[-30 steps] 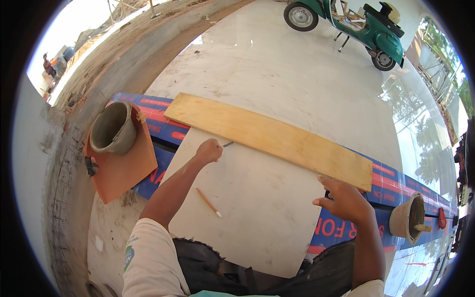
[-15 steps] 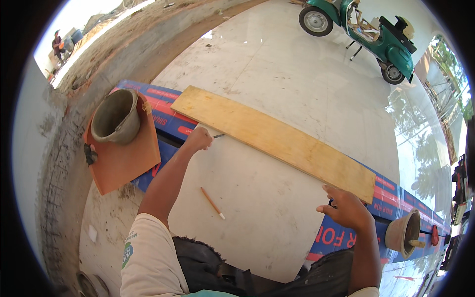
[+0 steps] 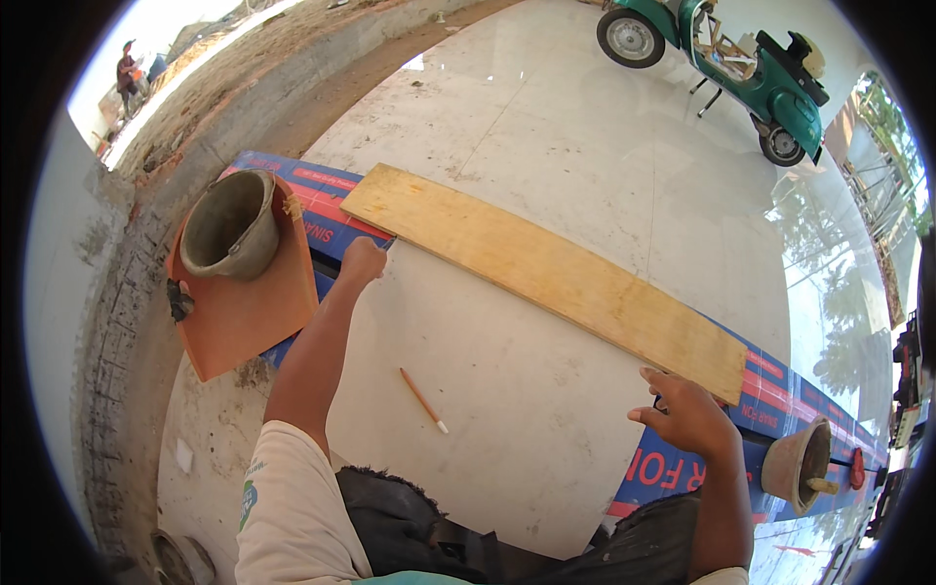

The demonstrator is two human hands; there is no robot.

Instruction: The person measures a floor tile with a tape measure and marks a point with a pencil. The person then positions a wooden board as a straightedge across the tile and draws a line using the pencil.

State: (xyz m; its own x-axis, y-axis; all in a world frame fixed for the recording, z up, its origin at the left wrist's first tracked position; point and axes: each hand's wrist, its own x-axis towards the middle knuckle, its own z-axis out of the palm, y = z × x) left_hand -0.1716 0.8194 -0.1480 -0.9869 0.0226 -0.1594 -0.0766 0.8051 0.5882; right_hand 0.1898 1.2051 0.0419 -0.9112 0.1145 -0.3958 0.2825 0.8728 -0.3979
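A long wooden board [image 3: 546,278] lies slantwise across a large pale tile [image 3: 497,361]. Near the board's left end, my left hand [image 3: 364,261] is closed around a thin dark tool [image 3: 391,244], whose tip is by the tile's corner and the board's near edge. Most of that tool is hidden in my fist, so its exact kind does not show. My right hand [image 3: 687,411] is beside the near edge at the board's right end, thumb and fingers apart and nothing in it. Between my arms, a brown pencil-like stick [image 3: 423,398] with a white end rests on the tile.
Blue and red cartons [image 3: 663,468] lie under the tile and board. To the left, a grey bucket [image 3: 229,229] stands on an orange sheet [image 3: 244,322]. A smaller bucket [image 3: 783,463] is at right. Beyond are a green scooter [image 3: 780,107] and a distant person [image 3: 127,78].
My left hand has slid left and a little away from me along the board's near edge, carrying the thin dark tool. My right hand remains at the board's right end.
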